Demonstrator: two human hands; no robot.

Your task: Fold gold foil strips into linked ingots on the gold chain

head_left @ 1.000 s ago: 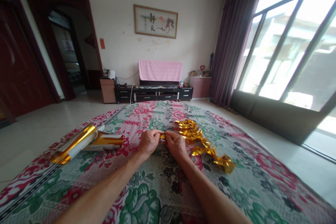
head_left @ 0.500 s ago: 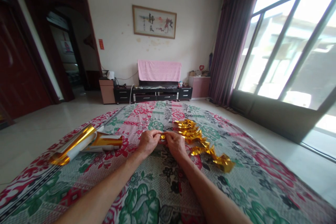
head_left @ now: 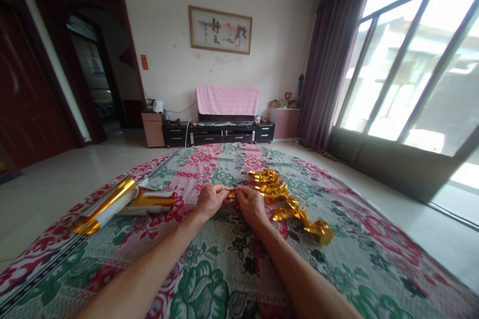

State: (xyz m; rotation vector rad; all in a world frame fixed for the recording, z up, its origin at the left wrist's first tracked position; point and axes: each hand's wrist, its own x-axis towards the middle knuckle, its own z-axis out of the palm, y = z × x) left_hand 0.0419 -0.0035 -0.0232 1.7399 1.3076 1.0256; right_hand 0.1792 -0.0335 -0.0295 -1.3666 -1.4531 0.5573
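My left hand (head_left: 212, 200) and my right hand (head_left: 250, 203) meet over the middle of the flowered cloth, thumbs and fingertips pinched close together. Between them shows a small bit of gold foil (head_left: 232, 194), gripped from both sides; most of it is hidden by the fingers. Just right of my right hand lie several folded, crinkled gold foil pieces (head_left: 279, 190), spread in a row that trails toward the lower right and ends in a crumpled piece (head_left: 321, 232). Whether the held foil joins that row I cannot tell.
To the left, rolled gold foil sheets with white backing (head_left: 108, 207) rest on the flowered cloth (head_left: 202, 289). Beyond the cloth's far edge stand a low black cabinet (head_left: 239, 138) and a pink towel (head_left: 227, 99) draped over something. Windows (head_left: 404, 70) line the right side.
The fingertips shift slightly on the foil, and less of it shows between the hands. The foil row and the rolls stay where they were.
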